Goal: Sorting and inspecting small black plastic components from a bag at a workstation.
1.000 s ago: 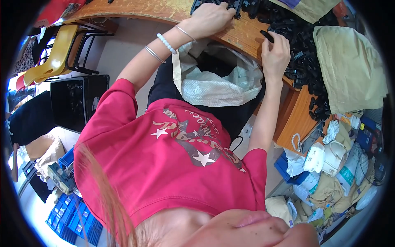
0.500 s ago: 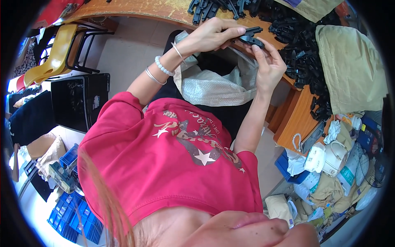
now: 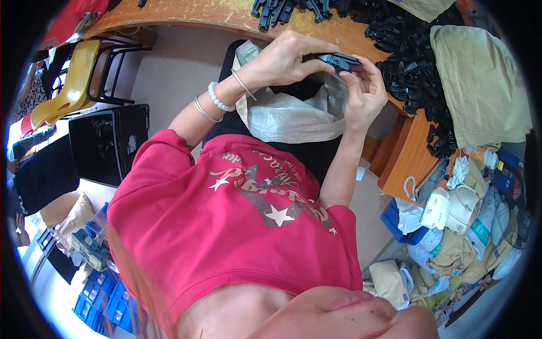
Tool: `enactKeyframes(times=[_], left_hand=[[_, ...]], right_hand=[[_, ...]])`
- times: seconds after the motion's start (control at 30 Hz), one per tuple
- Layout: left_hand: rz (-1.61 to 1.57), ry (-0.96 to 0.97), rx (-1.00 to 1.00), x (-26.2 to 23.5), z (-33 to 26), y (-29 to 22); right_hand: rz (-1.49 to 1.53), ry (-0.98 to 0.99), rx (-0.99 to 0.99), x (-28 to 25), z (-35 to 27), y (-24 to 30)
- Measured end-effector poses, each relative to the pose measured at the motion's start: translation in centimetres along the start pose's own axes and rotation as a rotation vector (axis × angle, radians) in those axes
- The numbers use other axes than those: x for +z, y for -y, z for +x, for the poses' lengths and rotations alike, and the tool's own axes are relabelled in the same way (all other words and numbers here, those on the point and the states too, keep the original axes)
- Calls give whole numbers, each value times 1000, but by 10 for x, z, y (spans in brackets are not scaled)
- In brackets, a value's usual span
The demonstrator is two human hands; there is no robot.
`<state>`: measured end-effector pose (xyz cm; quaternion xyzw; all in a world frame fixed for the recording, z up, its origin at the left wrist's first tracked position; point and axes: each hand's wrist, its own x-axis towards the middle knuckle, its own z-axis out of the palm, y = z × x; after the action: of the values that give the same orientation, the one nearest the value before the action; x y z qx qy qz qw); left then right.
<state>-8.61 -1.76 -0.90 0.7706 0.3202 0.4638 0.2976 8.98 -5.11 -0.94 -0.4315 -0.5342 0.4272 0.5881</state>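
A small black plastic part (image 3: 339, 61) is held between both hands, above the mouth of a white woven sack (image 3: 291, 117) at my lap. My left hand (image 3: 294, 59), with bracelets at its wrist, pinches the part's left end between thumb and fingers. On the other end, the thumb and fingers of my right hand (image 3: 364, 85) are closed. Fingers cover some of the part, so its exact kind cannot be made out. Beyond the hands, several similar black parts (image 3: 276, 14) lie on the wooden table (image 3: 197, 12).
A large heap of black parts (image 3: 403, 85) covers the table's right side, next to a beige cloth sack (image 3: 480, 85). A yellow chair (image 3: 76, 85) and a black crate (image 3: 107, 141) stand at the left. Bags and a white handbag (image 3: 462, 209) crowd the right.
The black part has been turned over between my hands, showing another face. Both hands have shifted slightly lower in the view and still hold it.
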Motion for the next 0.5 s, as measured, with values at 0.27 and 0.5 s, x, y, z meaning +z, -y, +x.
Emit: enactKeyframes(times=[0.27, 0.5], left_hand=[[210, 214, -210, 17, -41, 26], [397, -31, 26, 22, -11, 38]], right_hand=[[-736, -279, -214, -26, -9, -12], [-1185, -423, -376, -49, 12, -41]])
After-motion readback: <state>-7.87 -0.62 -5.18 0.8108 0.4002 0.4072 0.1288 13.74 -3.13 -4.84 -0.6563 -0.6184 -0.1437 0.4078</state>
